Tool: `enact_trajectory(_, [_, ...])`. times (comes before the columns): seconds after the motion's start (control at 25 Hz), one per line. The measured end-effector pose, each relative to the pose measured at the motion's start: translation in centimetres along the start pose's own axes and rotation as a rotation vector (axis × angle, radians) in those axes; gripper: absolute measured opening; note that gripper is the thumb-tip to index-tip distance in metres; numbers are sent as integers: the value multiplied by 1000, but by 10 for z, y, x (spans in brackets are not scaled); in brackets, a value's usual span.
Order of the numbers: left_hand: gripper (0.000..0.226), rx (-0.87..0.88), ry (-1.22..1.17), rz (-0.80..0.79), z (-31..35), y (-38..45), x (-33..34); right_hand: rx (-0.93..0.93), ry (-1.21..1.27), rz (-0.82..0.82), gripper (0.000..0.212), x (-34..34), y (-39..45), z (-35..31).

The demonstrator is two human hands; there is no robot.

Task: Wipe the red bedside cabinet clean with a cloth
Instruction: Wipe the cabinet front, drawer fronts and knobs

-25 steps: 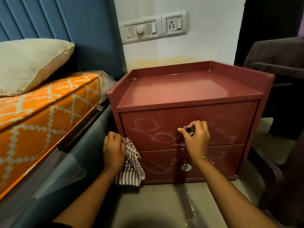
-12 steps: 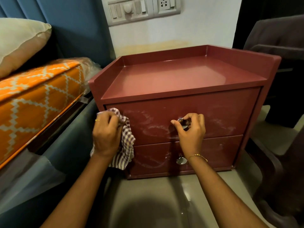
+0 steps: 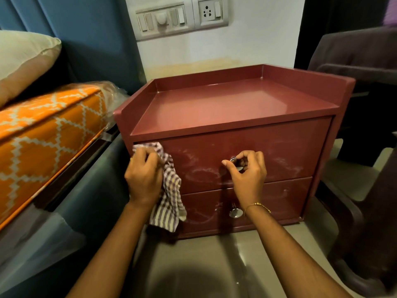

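Left hand (image 3: 143,177): I grip the checked cloth (image 3: 169,190), pressed at the upper drawer's left corner.
Right hand (image 3: 247,171): pinched on the upper knob (image 3: 236,163).
Cabinet (image 3: 236,108): straight ahead — smears run rightward from the cloth, across the drawer front (image 3: 285,151).
Nearer hand: left.
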State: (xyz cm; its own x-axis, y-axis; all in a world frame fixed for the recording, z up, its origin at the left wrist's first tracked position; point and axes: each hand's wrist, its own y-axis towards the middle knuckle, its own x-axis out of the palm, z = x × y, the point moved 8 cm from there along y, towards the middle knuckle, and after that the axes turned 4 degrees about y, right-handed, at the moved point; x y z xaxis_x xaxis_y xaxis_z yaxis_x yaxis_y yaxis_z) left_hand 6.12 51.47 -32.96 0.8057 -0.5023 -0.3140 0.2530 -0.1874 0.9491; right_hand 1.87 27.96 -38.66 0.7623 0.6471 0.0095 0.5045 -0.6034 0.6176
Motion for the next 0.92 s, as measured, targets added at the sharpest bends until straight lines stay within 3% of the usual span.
enact_trajectory(0.2, [18, 231, 17, -112, 19, -48, 15, -1, -21, 10, 25, 0, -1, -2])
enact_trajectory(0.36, [12, 119, 17, 9, 19, 8, -3, 6, -30, -10, 24, 2, 1, -2])
enact_trajectory(0.48, [19, 28, -43, 10, 14, 3, 2, -12, -44, 14, 22, 1, 0, -2])
enact_trajectory(0.6, [28, 166, -67, -85, 23, -34, 16, -9, -32, 35, 22, 0, 0, 0])
enact_trajectory(0.72, [20, 260, -31, -126, 29, -24, 15, -10, -28, 31, 22, 0, -1, -2])
enact_trajectory(0.84, [20, 66, -67, -31, 18, -1, 6, 27, -58, 9, 22, 0, 0, -2])
enact_trajectory(0.92, [15, -10, -92, -65, 15, -12, 12, -73, -320, 73, 20, 0, -5, -15])
